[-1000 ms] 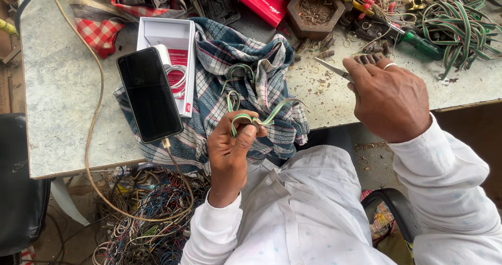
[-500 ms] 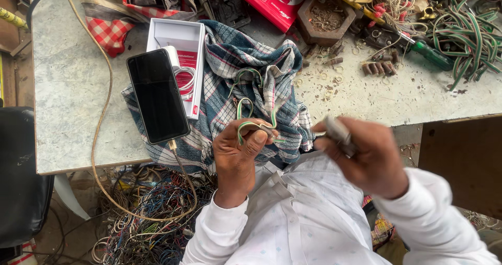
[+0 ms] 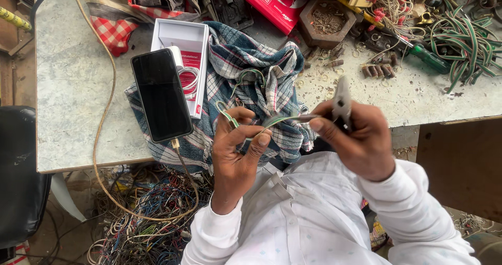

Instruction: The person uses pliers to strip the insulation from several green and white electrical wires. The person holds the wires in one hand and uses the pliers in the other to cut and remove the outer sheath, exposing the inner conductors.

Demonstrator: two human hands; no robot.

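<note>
2 hands (image 3: pixel 238 150) (image 3: pixel 355 139) pinch green-white wire (image 3: pixel 272 121) below red box (image 3: pixel 273 3).

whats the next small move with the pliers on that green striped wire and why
Probably squeeze the pliers and draw them rightward along the wire. The right hand holds the tool with its tip at the wire's free end, while the left hand pinches the looped part and holds the wire stretched between the two hands, which suits stripping or pulling. Whether the tip already grips cannot be told.

Long white sleeves, faintly speckled shirt, bare hands (image 3: pixel 238 155) beyond the cuffs.
</note>
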